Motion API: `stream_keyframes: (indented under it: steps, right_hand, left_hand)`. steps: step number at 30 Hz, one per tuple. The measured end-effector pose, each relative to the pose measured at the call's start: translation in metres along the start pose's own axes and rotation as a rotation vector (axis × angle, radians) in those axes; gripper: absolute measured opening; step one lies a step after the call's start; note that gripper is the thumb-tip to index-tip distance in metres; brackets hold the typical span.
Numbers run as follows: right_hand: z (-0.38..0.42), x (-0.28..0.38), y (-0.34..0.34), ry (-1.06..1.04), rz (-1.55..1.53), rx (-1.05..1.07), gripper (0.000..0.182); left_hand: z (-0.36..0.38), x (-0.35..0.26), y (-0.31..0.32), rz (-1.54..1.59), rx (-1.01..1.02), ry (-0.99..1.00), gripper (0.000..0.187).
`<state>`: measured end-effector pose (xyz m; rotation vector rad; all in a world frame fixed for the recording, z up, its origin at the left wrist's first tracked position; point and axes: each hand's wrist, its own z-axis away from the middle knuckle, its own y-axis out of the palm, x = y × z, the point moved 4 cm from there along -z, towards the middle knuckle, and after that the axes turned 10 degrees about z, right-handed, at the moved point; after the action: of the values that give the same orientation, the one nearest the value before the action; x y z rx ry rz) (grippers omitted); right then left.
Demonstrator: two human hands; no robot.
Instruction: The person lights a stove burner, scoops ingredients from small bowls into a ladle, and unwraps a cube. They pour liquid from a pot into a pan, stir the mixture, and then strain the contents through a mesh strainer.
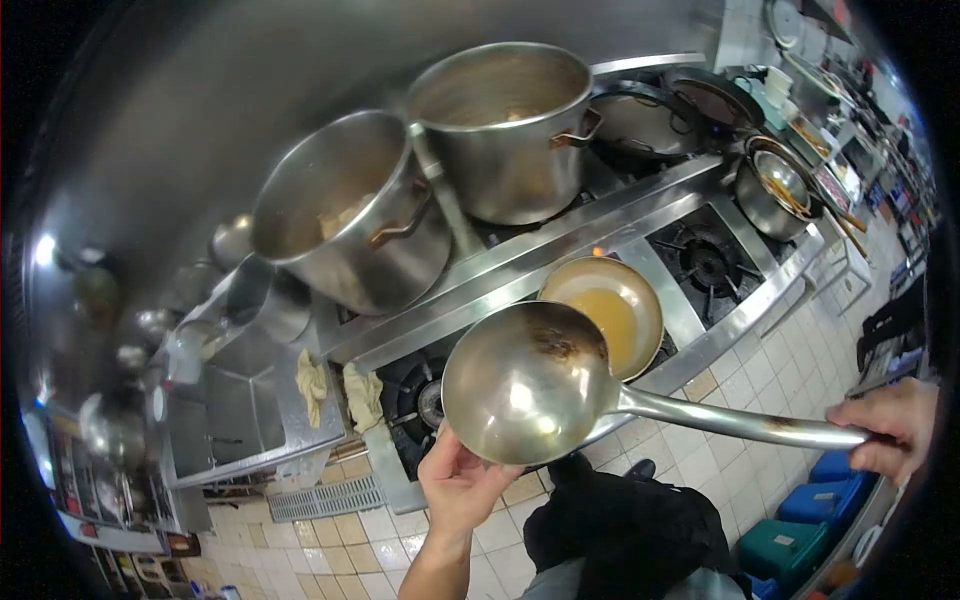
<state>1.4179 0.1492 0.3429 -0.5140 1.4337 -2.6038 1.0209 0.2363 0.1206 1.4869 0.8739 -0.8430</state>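
Note:
A shiny, rounded, long-handled metal pan [525,390] is held up in front of me, with a dark brown scorch mark near its upper edge. My right hand [895,428] grips the far end of its tubular handle. At the lower left edge of the pan, my left hand [465,480] holds it, some fingers hidden behind the metal. Just beyond sits a frying pan [645,280] on the stove, with yellowish liquid in it and part of it covered by the raised pan.
Two big stockpots [530,170] stand at the back of the range. A bare burner [710,262] lies right of the frying pan. Folded cloths [362,395] rest left of the front burner, beside a sink [235,410]. Lidded bins [785,550] stand lower right on the tiled floor.

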Motion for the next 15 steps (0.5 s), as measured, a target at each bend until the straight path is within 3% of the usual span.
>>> stream_keyframes:
  steps: [6, 15]
  right_hand:
    - [-0.004, 0.030, -0.006, 0.000, 0.134, -0.033, 0.046]
    - [-0.009, 0.057, -0.001, 0.047, 0.210, -0.067, 0.047]
  left_hand:
    - [0.016, -0.055, 0.003, -0.221, 0.008, 0.245, 0.066]
    - [0.027, -0.087, 0.012, -0.246, 0.014, 0.410, 0.060]
